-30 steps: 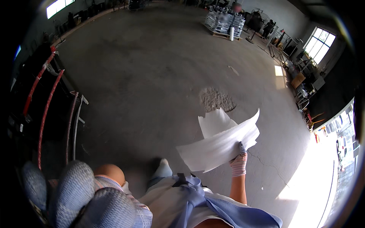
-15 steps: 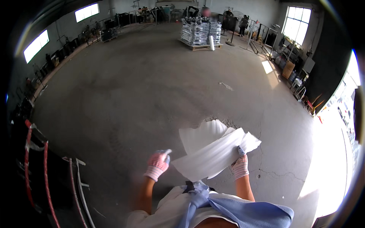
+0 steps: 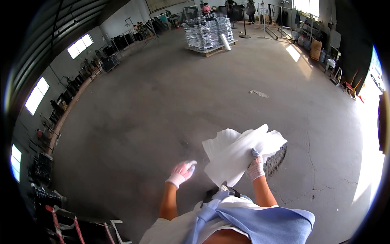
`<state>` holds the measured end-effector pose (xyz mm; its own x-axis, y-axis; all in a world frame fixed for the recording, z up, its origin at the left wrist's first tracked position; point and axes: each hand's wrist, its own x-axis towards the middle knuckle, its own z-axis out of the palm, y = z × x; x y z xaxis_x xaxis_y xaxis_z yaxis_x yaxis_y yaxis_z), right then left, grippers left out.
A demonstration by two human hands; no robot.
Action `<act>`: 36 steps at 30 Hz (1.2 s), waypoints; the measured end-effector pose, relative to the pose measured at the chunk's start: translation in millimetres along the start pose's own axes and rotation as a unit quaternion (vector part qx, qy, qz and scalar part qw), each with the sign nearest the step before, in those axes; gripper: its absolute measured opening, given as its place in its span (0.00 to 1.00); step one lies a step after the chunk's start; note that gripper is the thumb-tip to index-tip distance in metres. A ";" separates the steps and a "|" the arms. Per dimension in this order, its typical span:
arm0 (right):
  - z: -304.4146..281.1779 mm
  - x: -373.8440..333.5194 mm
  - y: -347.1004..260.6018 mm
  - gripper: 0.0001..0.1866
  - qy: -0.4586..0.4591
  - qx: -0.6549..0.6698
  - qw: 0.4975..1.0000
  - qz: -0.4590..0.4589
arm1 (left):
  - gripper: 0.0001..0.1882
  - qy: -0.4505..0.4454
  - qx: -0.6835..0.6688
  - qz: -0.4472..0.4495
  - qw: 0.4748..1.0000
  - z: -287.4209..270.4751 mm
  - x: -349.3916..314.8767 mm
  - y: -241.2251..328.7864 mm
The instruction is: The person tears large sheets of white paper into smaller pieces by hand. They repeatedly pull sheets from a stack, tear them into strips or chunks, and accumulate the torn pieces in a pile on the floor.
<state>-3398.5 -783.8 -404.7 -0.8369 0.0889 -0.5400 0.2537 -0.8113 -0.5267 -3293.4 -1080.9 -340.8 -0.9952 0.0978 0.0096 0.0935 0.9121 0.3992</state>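
Observation:
My right hand point(image 3: 256, 166), in a striped work glove with bluish fingertips, grips a bundle of thin white foam sheets point(image 3: 233, 156). Its thumb presses on top, while the other fingers are hidden beneath. The sheets are creased and overlap, fanning out in front of my body above the floor. To the left of them, my gloved left hand point(image 3: 181, 173) hangs in the air, apart from the sheets. Nothing is in it; its fingers are loosely bent and slightly blurred, with one tip pointing right.
Grey concrete floor point(image 3: 162, 110) spreads ahead, with a rough patch point(image 3: 276, 160) by my right hand. A plastic-wrapped stack point(image 3: 203, 34) stands on a wooden pallet point(image 3: 211, 52), a white roll point(image 3: 225, 42) leaning on it. Red-and-white metal frames point(image 3: 77, 229) are at lower left. A flat scrap point(image 3: 259, 94) lies ahead.
The view has swung and tilted, so the pallet stack sits higher and the metal frames lower. The sheets are bunched more closely, still in my right hand. My left hand remains apart from them.

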 end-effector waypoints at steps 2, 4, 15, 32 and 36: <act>58.7 20.7 14.4 0.10 -0.038 -0.072 0.996 0.020 | 0.13 0.013 -0.103 -0.074 0.992 -4.7 -1.6 -24.2; 116.9 36.2 39.2 0.09 -0.109 -0.084 0.990 0.015 | 0.13 0.060 -0.123 -0.121 0.983 11.3 -16.7 -69.9; 302.9 172.9 165.8 0.11 -0.229 -0.262 0.937 -0.014 | 0.15 0.186 -0.392 -0.095 0.896 -40.2 194.0 -170.9; 522.4 350.6 92.2 0.34 -0.296 -0.350 0.886 0.071 | 0.28 -0.196 -0.821 -0.230 0.485 -71.9 623.6 -233.9; 536.4 481.5 120.9 0.28 -0.425 -0.308 0.851 0.000 | 0.20 0.027 -0.531 0.026 0.846 -71.6 713.8 -268.4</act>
<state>-4031.1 -1149.0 -376.3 -0.8189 -0.5739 -0.0077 0.2410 -0.3315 -0.9121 -4031.0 -1284.4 -375.5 -0.9932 0.0823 0.0820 0.0849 0.0318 0.9959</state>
